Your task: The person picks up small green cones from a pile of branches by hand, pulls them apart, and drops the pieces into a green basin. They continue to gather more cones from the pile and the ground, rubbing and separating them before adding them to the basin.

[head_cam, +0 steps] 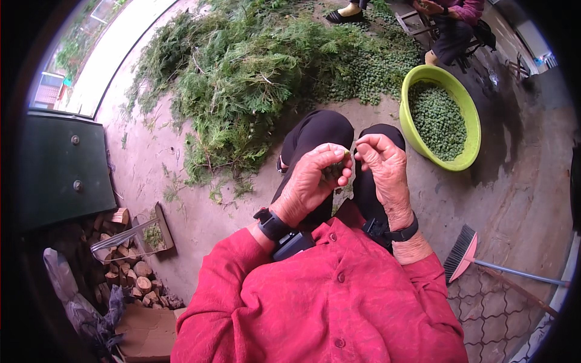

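My left hand (pixel 313 174) is curled around several small green cones (pixel 333 170), which show between its fingers above my lap. At its thumb tip sits a light green piece (pixel 347 153), too small to name. Close beside it, my right hand (pixel 385 174) has bent fingers, with thumb and fingertips near each other; whether something is pinched there cannot be made out. Beyond my knees spreads a large heap of cut conifer branches (pixel 254 77), with loose green cones (pixel 372 72) at its right side. To the right stands a lime-green plastic tub (pixel 473 136) holding many green cones (pixel 435 120).
Another person (pixel 454 27) sits at the upper right, hands partly visible. A broom (pixel 460 258) and wire mesh (pixel 485 308) lie at the lower right. Split firewood (pixel 140 283), a dustpan (pixel 154 231), cardboard (pixel 147 331) and a dark green metal box (pixel 68 168) occupy the left.
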